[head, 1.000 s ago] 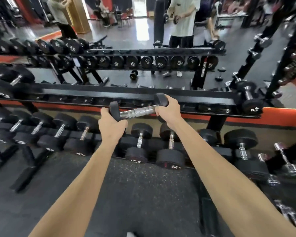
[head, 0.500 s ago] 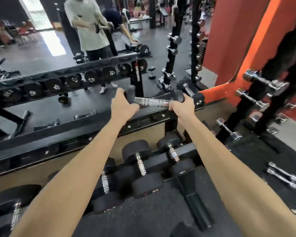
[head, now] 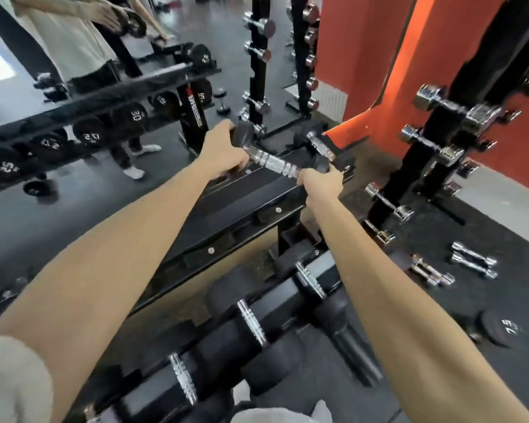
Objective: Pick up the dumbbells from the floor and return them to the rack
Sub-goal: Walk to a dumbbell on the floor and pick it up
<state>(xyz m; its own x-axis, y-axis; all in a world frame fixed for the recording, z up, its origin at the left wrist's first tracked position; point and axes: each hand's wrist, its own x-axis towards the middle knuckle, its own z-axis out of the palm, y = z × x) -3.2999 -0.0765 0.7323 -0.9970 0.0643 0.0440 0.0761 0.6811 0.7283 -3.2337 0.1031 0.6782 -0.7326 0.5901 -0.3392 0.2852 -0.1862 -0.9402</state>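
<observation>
I see a dumbbell (head: 272,161) with a knurled chrome handle and black rubber heads, held crosswise over the right end of the rack's upper shelf (head: 251,196). My left hand (head: 223,152) curls round its far-left head, my right hand (head: 319,183) closes over its near-right head, so the bare handle spans between them. Just beyond it, another black dumbbell (head: 316,143) rests on that shelf end. The lower tier (head: 327,270) carries a row of larger black dumbbells (head: 251,322). To the right, small chrome dumbbells (head: 472,264) lie on the floor near an upright rack (head: 425,154) holding chrome ones.
</observation>
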